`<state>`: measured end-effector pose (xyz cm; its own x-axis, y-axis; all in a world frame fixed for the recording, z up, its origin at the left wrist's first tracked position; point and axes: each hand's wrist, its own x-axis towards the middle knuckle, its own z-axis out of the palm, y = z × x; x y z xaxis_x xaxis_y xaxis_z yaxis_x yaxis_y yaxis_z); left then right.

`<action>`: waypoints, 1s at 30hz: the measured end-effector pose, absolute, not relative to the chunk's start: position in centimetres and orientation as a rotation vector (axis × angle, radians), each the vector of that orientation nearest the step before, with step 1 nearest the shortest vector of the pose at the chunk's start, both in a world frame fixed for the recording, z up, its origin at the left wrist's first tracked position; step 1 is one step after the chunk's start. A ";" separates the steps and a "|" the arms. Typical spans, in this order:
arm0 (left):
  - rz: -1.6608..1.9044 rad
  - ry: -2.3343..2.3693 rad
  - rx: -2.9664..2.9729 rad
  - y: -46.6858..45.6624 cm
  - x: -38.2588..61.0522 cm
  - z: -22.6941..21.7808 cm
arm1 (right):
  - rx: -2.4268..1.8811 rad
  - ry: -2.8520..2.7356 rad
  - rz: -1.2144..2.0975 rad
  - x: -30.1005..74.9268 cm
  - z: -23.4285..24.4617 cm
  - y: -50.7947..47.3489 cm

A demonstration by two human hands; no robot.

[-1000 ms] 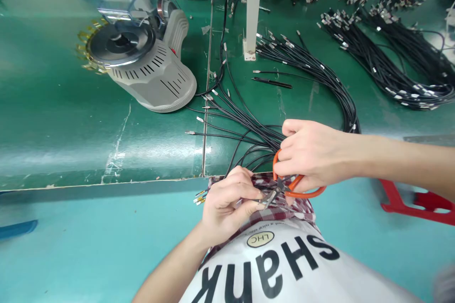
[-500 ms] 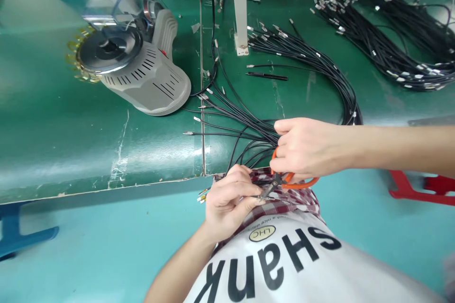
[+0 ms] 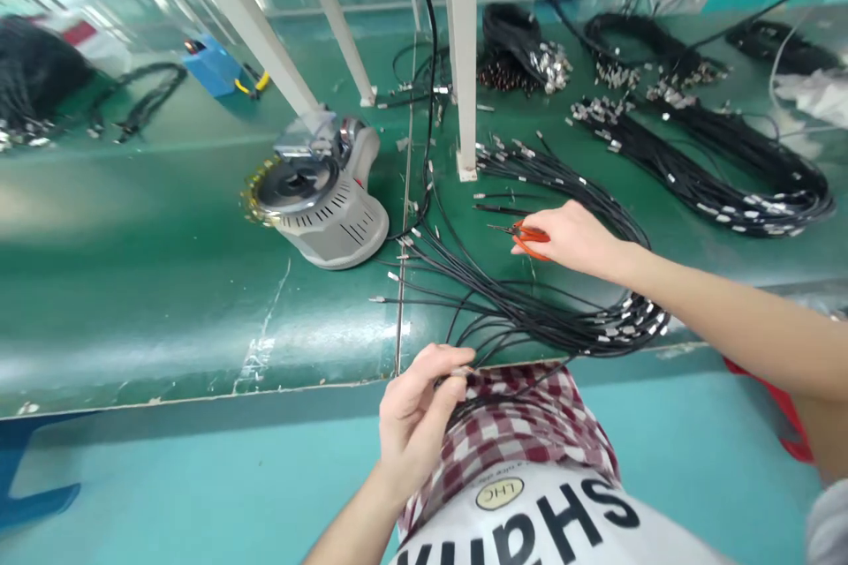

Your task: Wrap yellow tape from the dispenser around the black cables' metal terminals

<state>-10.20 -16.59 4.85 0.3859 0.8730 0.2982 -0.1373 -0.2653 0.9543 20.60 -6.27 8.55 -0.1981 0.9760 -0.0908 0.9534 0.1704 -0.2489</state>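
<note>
The right hand was clamped on orange-handled scissors, blades held clear above the black cable bundle at centre right, while the left hand pinched a metal-tipped cable firmly at the fingertips, lower centre.

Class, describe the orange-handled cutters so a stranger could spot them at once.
On the green workbench, find the white upright post, then look down and right to the person's right hand. It grips small cutters with orange handles, metal blades pointing left, the only bright orange tool among the black cables.
</note>
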 end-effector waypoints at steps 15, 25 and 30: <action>1.347 1.069 0.818 -12.1 -15.6 1.3 | -1.553 -2.017 1.104 5.7 11.7 3.5; 1.266 0.916 0.696 -11.0 -17.9 -1.2 | -1.231 -1.184 1.821 -12.4 10.2 7.0; 1.252 0.869 0.673 -11.0 -18.3 -1.2 | -1.158 -1.032 1.880 -13.4 10.9 6.3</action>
<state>-18.30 -11.02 -1.21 0.0839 0.9788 -0.1867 -0.5170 0.2029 0.8316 -13.39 6.26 10.94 -0.3647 0.8537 -0.3717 -0.1446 -0.4463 -0.8831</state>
